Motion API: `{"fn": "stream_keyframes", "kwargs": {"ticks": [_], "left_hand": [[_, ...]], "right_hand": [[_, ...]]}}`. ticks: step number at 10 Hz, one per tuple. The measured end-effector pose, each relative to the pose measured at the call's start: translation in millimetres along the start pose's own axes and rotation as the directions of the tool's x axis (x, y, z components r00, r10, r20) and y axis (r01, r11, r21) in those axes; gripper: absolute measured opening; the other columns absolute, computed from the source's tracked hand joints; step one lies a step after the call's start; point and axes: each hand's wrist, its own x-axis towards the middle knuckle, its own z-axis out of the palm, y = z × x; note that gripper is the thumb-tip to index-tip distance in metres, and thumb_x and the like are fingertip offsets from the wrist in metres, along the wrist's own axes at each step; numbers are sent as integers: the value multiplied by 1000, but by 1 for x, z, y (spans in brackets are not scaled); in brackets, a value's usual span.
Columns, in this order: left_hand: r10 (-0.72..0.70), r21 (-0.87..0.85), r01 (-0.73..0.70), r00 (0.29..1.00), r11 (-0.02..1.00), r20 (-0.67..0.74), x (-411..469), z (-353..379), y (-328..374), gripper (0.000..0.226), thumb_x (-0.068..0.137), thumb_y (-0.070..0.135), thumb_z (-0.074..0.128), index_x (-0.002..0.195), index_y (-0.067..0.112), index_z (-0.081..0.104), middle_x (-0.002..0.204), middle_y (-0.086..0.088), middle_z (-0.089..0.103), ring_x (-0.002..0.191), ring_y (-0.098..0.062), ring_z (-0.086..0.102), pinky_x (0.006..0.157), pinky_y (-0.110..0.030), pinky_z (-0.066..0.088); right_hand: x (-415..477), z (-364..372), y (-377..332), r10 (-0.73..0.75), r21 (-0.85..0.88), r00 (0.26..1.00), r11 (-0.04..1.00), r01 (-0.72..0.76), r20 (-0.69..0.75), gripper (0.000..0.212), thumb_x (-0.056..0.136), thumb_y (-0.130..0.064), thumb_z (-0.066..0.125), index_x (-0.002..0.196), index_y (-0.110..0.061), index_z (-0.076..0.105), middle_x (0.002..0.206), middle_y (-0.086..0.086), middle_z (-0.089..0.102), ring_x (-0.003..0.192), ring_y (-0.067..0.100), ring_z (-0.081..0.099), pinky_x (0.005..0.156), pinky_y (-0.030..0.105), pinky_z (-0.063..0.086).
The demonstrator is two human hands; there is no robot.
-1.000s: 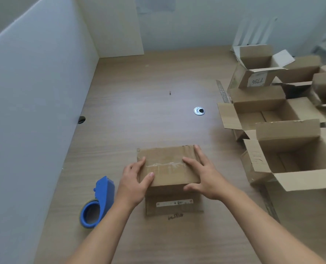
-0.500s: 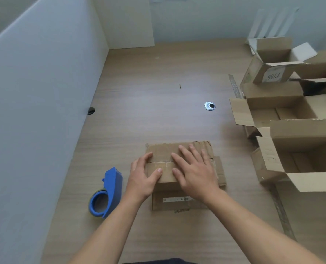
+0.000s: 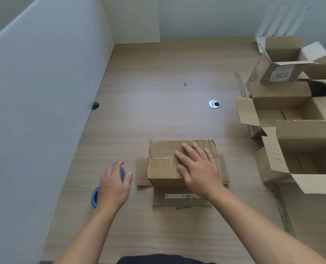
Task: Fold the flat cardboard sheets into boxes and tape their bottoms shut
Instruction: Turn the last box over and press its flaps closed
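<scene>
Two hands extend forward: the right hand (image 3: 198, 170) lies flat, fingers spread, pressing one upturned cardboard box (image 3: 164, 166) mid-worktop (image 3: 158, 101); the left hand (image 3: 113, 185) covers one blue tape dispenser (image 3: 95, 197), grip unclear; at least three open boxes (image 3: 307, 130) stand right.

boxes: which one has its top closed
The box under the right hand: its upper flaps are folded shut, while the boxes at the right all stand open-topped.
</scene>
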Motion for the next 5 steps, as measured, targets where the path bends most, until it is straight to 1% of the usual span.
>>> {"fn": "stream_keyframes", "kwargs": {"ticks": [1,2,3,4,5], "left_hand": [[-99,325,83,995,942,32,-8,-4,-20,66,90,35,61,150,28,35,124,-8,50,107,-31,44,95,-41,43],[-175,382,138,982,914,64,-14,-5,-26,74,90,39,60,153,37,22,118,-5,45,103,-28,47,88,-39,46],[-237,393,174,965,903,115,-19,1,-28,80,96,43,52,156,43,-1,109,-6,47,92,-24,53,74,-34,49],[-222,327,192,973,925,58,-26,10,-31,81,100,35,50,156,38,-9,97,-7,48,67,-16,45,61,-30,45],[-257,284,218,961,934,106,-24,13,-26,77,102,23,45,158,31,-7,71,-4,53,56,-14,46,48,-26,37]], "right_hand": [[1,1,1,2,16,1000,1000,-2,3,57,93,-57,22,142,-41,47,157,-13,33,150,18,20,119,37,-1],[0,0,1,2,18,1000,1000,-2,3,58,93,-57,21,142,-41,47,157,-12,33,150,17,19,119,37,-2],[-1,-1,1,1,34,1000,999,-1,11,61,92,-59,17,143,-42,45,159,-14,29,151,16,15,119,36,-4],[-2,-2,2,1,49,1000,999,-2,21,63,90,-61,14,144,-43,43,160,-16,25,151,13,11,119,34,-7],[-2,-2,2,10,71,1000,997,-12,23,63,90,-61,16,143,-43,42,160,-16,25,151,13,10,119,33,-7]]}}
